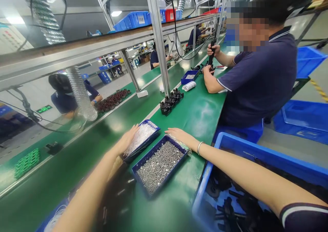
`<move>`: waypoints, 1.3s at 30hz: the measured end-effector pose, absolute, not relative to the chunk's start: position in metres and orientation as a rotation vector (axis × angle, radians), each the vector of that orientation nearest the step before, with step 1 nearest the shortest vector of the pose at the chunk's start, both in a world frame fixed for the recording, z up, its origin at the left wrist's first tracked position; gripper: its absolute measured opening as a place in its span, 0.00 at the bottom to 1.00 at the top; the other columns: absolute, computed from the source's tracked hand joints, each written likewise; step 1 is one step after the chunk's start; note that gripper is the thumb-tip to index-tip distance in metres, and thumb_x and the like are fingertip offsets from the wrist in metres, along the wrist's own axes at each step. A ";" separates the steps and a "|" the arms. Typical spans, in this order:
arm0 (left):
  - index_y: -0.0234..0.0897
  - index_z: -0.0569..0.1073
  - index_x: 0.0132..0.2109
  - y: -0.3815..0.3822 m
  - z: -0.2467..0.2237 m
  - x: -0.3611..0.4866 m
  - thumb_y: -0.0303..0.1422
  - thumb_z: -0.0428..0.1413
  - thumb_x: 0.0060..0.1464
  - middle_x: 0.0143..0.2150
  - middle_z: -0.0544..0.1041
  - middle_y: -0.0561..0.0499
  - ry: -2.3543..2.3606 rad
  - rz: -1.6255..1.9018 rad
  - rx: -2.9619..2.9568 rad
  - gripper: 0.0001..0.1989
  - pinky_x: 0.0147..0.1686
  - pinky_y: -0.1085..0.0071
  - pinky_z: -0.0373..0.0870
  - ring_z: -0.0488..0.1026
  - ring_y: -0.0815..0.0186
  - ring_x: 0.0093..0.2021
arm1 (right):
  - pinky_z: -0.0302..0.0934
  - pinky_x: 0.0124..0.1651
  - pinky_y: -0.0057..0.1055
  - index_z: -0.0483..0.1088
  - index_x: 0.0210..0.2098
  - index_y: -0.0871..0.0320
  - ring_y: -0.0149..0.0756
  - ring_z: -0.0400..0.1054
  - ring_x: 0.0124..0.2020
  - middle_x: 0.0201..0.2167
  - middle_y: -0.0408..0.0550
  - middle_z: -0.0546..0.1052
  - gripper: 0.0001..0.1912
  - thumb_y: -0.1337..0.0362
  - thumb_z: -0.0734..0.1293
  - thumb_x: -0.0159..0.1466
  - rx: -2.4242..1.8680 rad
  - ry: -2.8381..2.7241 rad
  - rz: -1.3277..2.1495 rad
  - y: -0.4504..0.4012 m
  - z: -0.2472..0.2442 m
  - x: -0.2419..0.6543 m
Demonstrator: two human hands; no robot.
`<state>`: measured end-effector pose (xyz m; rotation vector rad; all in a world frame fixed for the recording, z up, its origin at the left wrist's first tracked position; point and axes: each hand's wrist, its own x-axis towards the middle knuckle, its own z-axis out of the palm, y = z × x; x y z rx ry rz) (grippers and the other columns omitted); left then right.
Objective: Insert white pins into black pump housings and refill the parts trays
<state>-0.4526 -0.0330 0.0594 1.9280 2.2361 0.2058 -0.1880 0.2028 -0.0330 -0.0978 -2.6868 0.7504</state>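
My left hand (130, 137) rests along the left side of a small blue bin (147, 142) full of thin white strips, fingers stretched out over its edge. A blue tray of small metal screws (161, 163) sits beside that bin, nearer to me. My right hand (180, 137), a bangle on its wrist, reaches across the screw tray's far end, fingers extended and partly over the rim. A clear plastic bag (189, 151) shows under this hand. Neither hand has visibly closed around anything.
Several black parts (171, 101) stand farther along the green bench (197, 112). To the right is a blue crate (230, 145) of black parts. A co-worker (258, 71) sits beyond, handling a black piece (211, 54). A metal post (159, 40) rises at the bench's middle.
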 end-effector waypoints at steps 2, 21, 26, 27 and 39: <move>0.41 0.44 0.71 -0.028 0.057 -0.451 0.45 0.25 0.67 0.74 0.41 0.51 2.244 0.166 1.916 0.30 0.70 0.52 0.40 0.37 0.61 0.73 | 0.48 0.69 0.42 0.61 0.63 0.54 0.38 0.51 0.67 0.63 0.46 0.65 0.22 0.64 0.50 0.73 -0.089 -2.683 0.754 0.202 -0.031 -0.188; 0.37 0.47 0.70 -0.033 0.052 -0.451 0.48 0.33 0.66 0.74 0.43 0.45 2.291 0.167 1.930 0.32 0.69 0.49 0.39 0.35 0.56 0.73 | 0.50 0.68 0.42 0.65 0.60 0.55 0.39 0.54 0.66 0.61 0.48 0.68 0.21 0.67 0.53 0.71 -0.075 -2.665 0.735 0.207 -0.041 -0.196; 0.40 0.39 0.72 -0.030 0.061 -0.364 0.53 0.37 0.64 0.75 0.36 0.46 2.205 0.281 2.008 0.37 0.70 0.53 0.40 0.34 0.57 0.73 | 0.50 0.68 0.41 0.68 0.57 0.57 0.39 0.57 0.65 0.59 0.50 0.70 0.19 0.68 0.55 0.70 -0.106 -2.652 0.733 0.205 -0.037 -0.198; 0.40 0.39 0.72 -0.029 0.062 -0.345 0.58 0.45 0.58 0.74 0.37 0.43 2.158 0.254 2.005 0.44 0.70 0.50 0.41 0.35 0.52 0.73 | 0.50 0.68 0.41 0.68 0.57 0.57 0.39 0.57 0.64 0.59 0.50 0.70 0.19 0.68 0.55 0.71 -0.106 -2.651 0.729 0.204 -0.035 -0.197; 0.54 0.41 0.71 -0.064 0.017 -0.265 0.57 0.60 0.42 0.68 0.54 0.34 2.074 0.284 1.864 0.55 0.56 0.32 0.58 0.56 0.32 0.65 | 0.56 0.65 0.43 0.64 0.61 0.60 0.43 0.59 0.63 0.61 0.57 0.66 0.22 0.65 0.60 0.68 -0.094 -2.708 0.659 0.187 -0.021 -0.153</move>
